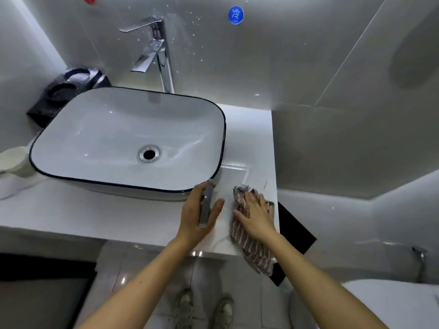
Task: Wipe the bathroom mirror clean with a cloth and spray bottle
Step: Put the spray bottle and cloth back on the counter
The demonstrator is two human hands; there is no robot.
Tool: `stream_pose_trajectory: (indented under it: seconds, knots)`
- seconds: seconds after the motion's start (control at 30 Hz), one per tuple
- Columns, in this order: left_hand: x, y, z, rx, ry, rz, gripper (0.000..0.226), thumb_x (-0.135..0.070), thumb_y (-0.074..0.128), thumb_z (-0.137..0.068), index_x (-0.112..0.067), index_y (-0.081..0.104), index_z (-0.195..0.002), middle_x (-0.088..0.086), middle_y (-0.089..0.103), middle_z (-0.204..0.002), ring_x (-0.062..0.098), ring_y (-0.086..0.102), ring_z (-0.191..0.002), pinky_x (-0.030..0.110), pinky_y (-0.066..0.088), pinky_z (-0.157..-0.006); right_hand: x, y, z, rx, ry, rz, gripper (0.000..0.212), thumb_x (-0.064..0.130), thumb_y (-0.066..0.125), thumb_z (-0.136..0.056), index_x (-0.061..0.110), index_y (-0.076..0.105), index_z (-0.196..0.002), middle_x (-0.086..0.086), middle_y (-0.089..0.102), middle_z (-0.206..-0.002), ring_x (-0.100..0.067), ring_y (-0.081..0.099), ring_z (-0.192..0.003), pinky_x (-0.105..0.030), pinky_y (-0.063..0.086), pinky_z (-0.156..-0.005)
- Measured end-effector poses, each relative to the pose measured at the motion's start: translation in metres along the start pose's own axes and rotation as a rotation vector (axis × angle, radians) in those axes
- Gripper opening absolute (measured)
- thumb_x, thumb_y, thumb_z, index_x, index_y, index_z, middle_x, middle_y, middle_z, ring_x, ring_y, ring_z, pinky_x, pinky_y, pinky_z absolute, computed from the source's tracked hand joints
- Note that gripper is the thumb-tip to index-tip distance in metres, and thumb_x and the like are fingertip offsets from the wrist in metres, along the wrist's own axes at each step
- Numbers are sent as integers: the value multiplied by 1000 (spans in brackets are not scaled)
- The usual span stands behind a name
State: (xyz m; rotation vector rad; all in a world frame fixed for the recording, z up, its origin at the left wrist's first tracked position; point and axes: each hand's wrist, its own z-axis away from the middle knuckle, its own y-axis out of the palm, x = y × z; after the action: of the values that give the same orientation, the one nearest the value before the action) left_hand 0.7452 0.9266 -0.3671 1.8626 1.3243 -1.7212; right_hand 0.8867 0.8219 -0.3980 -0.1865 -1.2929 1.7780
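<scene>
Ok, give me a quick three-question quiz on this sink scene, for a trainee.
1. True or false: the cloth lies inside the sink.
2. Which hand holds the bottle? A) left B) right C) neither
3. Fill in: the right hand rests flat on the ____.

Key:
1. False. It lies on the counter, to the right of the sink.
2. A. The left hand grips it.
3. cloth
</scene>
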Motion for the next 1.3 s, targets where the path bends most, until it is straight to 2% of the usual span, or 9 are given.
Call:
stream_pose_trajectory:
  seconds: [0.17, 0.37, 0.6, 0.73, 0.8, 0.97, 1.07, 1.2, 1.3]
  knots:
    - [6, 6, 1, -25, 44, -18, 49, -50, 56, -84, -13, 51, -115, -2, 56, -92, -5, 48, -64, -1, 35, -65, -10, 9, 0, -26, -16, -96, 72, 55, 35, -92, 27, -2, -147, 6, -3, -156, -15, -16, -141, -46, -9, -114]
    - [10, 5, 4, 47, -13, 2, 66, -60, 59, -78, -16, 44, -126, -7, 53, -74, 8, 53, -57, 15, 45, -59, -19, 11, 7, -31, -67, -100, 69, 52, 35, -94, 26, 0, -147, 7, -5, -156, -15, -16, -141, -42, -9, -115]
    - [2, 9, 9, -38, -119, 14, 64, -48, 62, -72, -8, 49, -121, -14, 48, -63, -4, 53, -53, 4, 39, -57, -19, 10, 12, -18, -77, -86, 68, 51, 34, -94, 24, 1, -148, 7, -5, -156, -15, -18, -140, -43, -7, -116]
    - [13, 6, 18, -22, 16, -145, 72, -57, 63, -75, -18, 36, -129, 14, 51, -115, 6, 54, -81, 19, 49, -75, -21, 7, 18, -15, -86, -108, 67, 50, 34, -95, 25, 1, -148, 7, -3, -156, -13, -18, -140, -40, -7, -116]
    - [15, 4, 20, -89, 41, -249, 72, -58, 64, -71, -29, 34, -129, 0, 30, -131, 18, 39, -112, 18, 36, -93, -22, 6, 22, -10, -87, -113, 67, 50, 34, -95, 25, 2, -148, 7, -3, -156, -13, -17, -140, -39, -7, -115]
    - [-1, 8, 33, -169, -55, -94, 77, -20, 84, -63, -34, 34, -120, 2, 21, -125, -9, 36, -115, 0, 38, -83, -27, 5, 26, 5, -87, -111, 67, 50, 35, -94, 25, 3, -148, 7, -2, -156, -13, -15, -141, -37, -6, -113]
    - [-2, 16, 63, -257, -315, -114, 68, -10, 84, -63, -29, 33, -103, 8, 25, -115, 15, 37, -104, 12, 37, -78, -30, 4, 27, -22, -72, -181, 64, 46, 36, -95, 25, 5, -147, 6, 1, -156, -16, -12, -142, -40, -2, -115]
    - [-5, 36, 105, 6, -555, 67, 13, -19, 60, -88, -25, 48, -89, 2, 51, -86, 20, 52, -75, 27, 42, -64, -35, -1, 24, -54, -91, -244, 62, 45, 35, -96, 23, 9, -147, 5, 4, -156, -16, -6, -143, -38, 1, -115]
    - [-31, 60, 78, 213, -504, 153, 12, -13, 53, -91, -25, 53, -88, -4, 56, -86, 13, 55, -78, 19, 47, -68, -38, -12, 17, -87, -78, -322, 62, 40, 40, -96, 20, 12, -147, 4, 6, -156, -18, -2, -143, -35, 3, -114]
